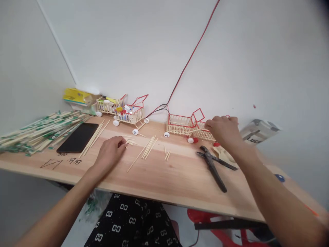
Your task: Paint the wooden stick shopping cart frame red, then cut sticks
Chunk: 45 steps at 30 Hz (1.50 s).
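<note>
My left hand [111, 151] rests on the wooden board [164, 175] with its fingers curled on thin wooden sticks [128, 141]. More loose sticks [147, 148] lie just to its right. My right hand [223, 131] reaches to the back of the board and closes on a small stick-built cart [205, 133] with red trim. A second open cart [180, 124] with a red frame stands beside it.
Black pliers [213, 165] lie open near my right wrist. Two filled stick carts [123, 111] stand at the back left, next to a yellow box [77, 96]. A black phone [78, 138] and wrapped chopsticks [38, 132] lie at the left. A red cable [190, 58] runs up the wall.
</note>
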Motion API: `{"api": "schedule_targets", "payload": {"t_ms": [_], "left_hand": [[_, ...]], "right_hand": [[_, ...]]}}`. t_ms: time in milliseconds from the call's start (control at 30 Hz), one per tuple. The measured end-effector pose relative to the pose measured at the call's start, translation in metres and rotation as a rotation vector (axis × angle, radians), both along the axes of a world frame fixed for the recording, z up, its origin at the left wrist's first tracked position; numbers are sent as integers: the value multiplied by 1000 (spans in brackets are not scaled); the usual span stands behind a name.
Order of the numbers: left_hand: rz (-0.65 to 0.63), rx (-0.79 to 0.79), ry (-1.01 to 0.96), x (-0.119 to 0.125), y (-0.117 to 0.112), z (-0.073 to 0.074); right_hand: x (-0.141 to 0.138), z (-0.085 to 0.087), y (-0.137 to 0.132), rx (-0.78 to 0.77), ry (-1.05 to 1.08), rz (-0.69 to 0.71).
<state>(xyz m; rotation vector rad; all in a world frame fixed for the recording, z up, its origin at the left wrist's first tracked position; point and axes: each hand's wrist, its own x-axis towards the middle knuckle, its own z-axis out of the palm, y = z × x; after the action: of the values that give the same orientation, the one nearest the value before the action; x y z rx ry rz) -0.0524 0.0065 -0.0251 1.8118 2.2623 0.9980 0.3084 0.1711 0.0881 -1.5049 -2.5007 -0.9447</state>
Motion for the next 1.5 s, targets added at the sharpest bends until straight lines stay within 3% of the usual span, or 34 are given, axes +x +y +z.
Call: {"api": "schedule_targets", "payload": {"t_ms": [167,400,800,1500], "left_hand": [[-14,18,72,-5,0,-7],[-52,30,86,-11,2,-13],[-56,-4,93,-9,-1,-9],[-59,16,74,-8,-2,-10]], "right_hand": [[-14,27,8,-14,-244,84],[-26,27,17,0,-505,225],[-33,28,14,-5,-521,282],[-28,25,37,22,-451,361]]}}
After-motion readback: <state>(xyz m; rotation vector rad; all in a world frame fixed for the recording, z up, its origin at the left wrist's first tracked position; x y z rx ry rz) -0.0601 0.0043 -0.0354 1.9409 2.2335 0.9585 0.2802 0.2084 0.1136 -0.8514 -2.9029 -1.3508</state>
